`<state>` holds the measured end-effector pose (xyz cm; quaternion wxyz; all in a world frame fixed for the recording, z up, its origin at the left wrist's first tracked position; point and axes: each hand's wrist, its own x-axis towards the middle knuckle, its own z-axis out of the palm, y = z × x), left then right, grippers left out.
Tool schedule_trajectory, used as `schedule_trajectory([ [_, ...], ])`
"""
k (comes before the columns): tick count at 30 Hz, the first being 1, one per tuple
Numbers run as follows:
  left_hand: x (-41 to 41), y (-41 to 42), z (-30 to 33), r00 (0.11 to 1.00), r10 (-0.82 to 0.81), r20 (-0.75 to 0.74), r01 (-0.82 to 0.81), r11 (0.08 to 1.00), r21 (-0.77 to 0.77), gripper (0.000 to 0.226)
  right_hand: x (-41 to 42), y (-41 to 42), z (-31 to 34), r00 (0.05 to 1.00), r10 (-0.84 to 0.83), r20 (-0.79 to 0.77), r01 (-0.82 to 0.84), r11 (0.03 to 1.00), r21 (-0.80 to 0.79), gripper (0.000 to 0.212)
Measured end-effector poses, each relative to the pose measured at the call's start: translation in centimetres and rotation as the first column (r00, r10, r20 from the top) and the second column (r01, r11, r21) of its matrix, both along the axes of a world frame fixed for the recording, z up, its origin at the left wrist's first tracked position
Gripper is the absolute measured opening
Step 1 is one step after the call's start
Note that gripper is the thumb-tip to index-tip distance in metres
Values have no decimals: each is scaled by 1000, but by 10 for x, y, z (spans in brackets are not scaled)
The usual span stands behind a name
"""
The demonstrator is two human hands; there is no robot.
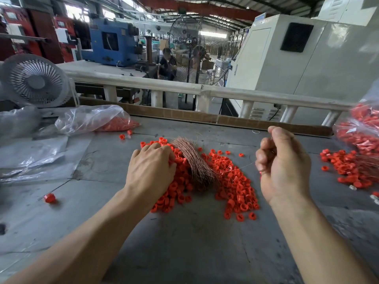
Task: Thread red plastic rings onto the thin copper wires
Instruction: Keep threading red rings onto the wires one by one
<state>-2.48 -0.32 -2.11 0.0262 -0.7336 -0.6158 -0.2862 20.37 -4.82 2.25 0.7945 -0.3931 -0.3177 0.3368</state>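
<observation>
Red plastic rings: light, rigid, small, likely to skitter; pinch one by the rim. Copper wires: thin, springy, kink easily; hold near the tip. Both lie centre frame on the grey table. Left hand curled, digging into the pile. Right hand, centre-right, pinches one wire strand.

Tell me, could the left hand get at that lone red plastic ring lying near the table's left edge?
Probably yes. The left hand rests on the pile of red plastic rings, and only bare grey table lies between it and the lone red plastic ring.
</observation>
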Motion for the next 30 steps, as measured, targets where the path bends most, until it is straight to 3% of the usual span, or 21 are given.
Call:
schedule_trajectory([
  [10, 0, -5, 4, 1000, -3, 12, 3, 1000, 7, 13, 4, 5, -8, 996, -13, 85, 17, 998, -54, 19],
  [13, -2, -7, 7, 993, -40, 108, 31, 996, 83, 6, 6, 6, -10, 995, -10, 100, 15, 999, -48, 19],
  [16, 0, -9, 11, 928, -123, 351, 100, 991, 84, 7, 8, 5, -11, 991, 42, 124, -36, 998, -45, 17],
  [18, 4, -10, 14, 827, -186, 530, 176, 982, 71, 11, 8, 5, -11, 987, 97, 127, -94, 995, -27, 23],
  [20, 8, -12, 16, 673, -259, 693, 295, 953, 70, 13, 5, 4, -10, 974, 157, 163, -159, 987, 0, 29],
  [23, 12, -17, 22, 327, -280, 903, 510, 857, 82, 19, -2, 0, -10, 926, 227, 302, -249, 968, 35, 29],
  [25, 16, -20, 23, 137, -251, 958, 590, 797, 124, 25, -8, -3, -11, 883, 235, 406, -272, 962, 33, 25],
  [27, 20, -21, 24, 26, -227, 974, 633, 758, 160, 29, -13, -5, -11, 842, 224, 490, -266, 964, 17, 18],
  [30, 21, -21, 22, -62, -208, 976, 671, 715, 195, 30, -19, -8, -13, 812, 200, 548, -243, 970, 6, 13],
])
